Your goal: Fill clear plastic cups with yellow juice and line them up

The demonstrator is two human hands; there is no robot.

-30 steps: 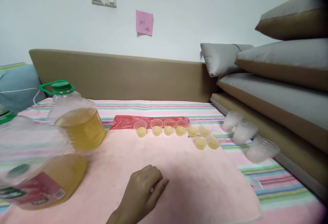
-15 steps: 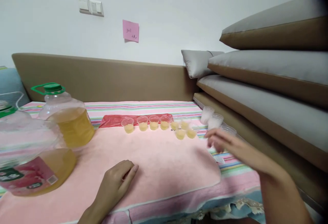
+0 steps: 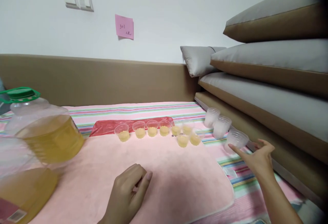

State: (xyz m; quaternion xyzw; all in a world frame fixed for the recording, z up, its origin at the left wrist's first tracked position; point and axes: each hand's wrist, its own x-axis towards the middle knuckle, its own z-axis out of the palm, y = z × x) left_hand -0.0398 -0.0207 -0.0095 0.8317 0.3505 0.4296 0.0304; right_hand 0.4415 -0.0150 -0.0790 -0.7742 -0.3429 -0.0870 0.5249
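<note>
My left hand (image 3: 129, 191) rests over the pink towel (image 3: 89, 179) with its fingers curled in and nothing visible in them. At the right, my right hand (image 3: 257, 157) reaches to the nearest stack of clear plastic cups (image 3: 237, 139), thumb in front and fingers apart behind its rim; whether it touches the stack I cannot tell. Two more cup stacks, a middle one (image 3: 221, 127) and a far one (image 3: 212, 117), stand behind it. Several small cups with yellow liquid, such as the leftmost cup (image 3: 123, 133) and a front cup (image 3: 182, 140), line the towel's far edge.
A large green-capped jug (image 3: 56, 142) of yellow liquid stands at the left, with a second jug (image 3: 30, 190) in front, cut by the frame. A red plastic bag (image 3: 107, 127) lies behind the cups. Stacked grey-brown cushions (image 3: 269, 91) border the right side.
My right hand has moved right, from beside the filled cups to the nearest stack of cups, its fingers spreading. My left hand stays curled. The view has turned slightly right.
</note>
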